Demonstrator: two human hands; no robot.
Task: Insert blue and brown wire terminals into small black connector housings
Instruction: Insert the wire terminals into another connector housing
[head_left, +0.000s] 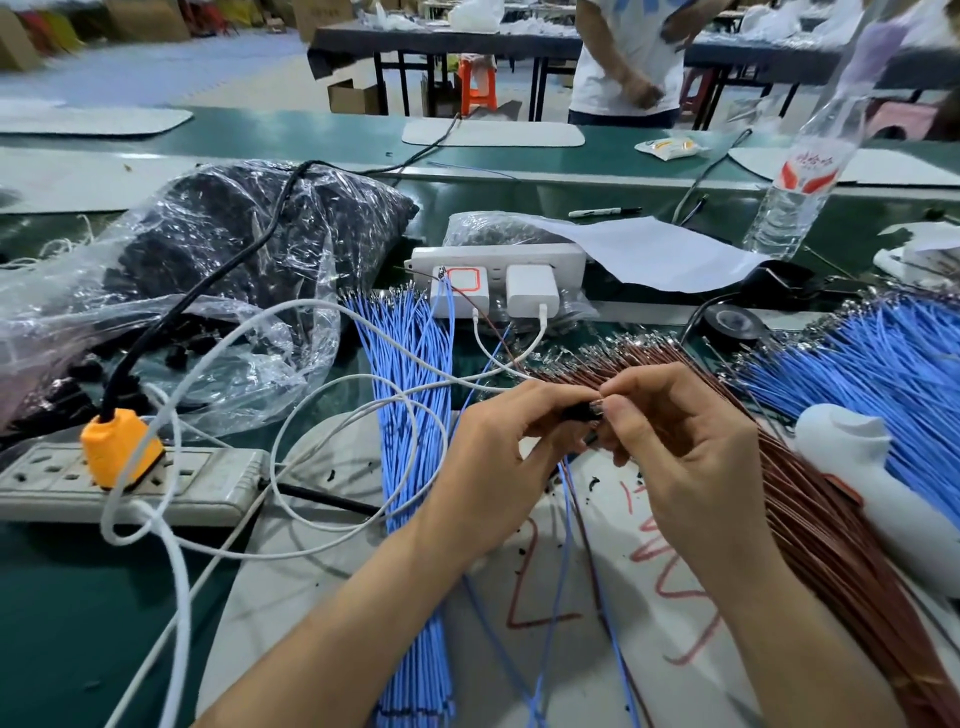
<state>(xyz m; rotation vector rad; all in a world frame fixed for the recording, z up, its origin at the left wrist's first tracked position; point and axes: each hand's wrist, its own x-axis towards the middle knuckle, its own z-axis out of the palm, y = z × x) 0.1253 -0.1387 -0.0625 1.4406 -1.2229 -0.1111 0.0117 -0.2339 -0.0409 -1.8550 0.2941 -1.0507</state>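
Left of the white socket strip (498, 257) lies a light-blue wire bundle (410, 441); right of it, brown wires (810, 493), then more blue wires (883, 364). Far left of it, an orange plug (119, 447) sits on a grey power strip (208, 483). Below it, red scrawl marks a pale mat (597, 571).

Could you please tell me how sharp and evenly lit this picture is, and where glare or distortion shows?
Head view: the blue wires and brown wires look sharp, as does the left grip on the black connector housing; the standing person at the top is motion-blurred; the clear plastic bag throws glare; the water bottle leans, stretched by wide-angle distortion; light is soft, shadows faint.
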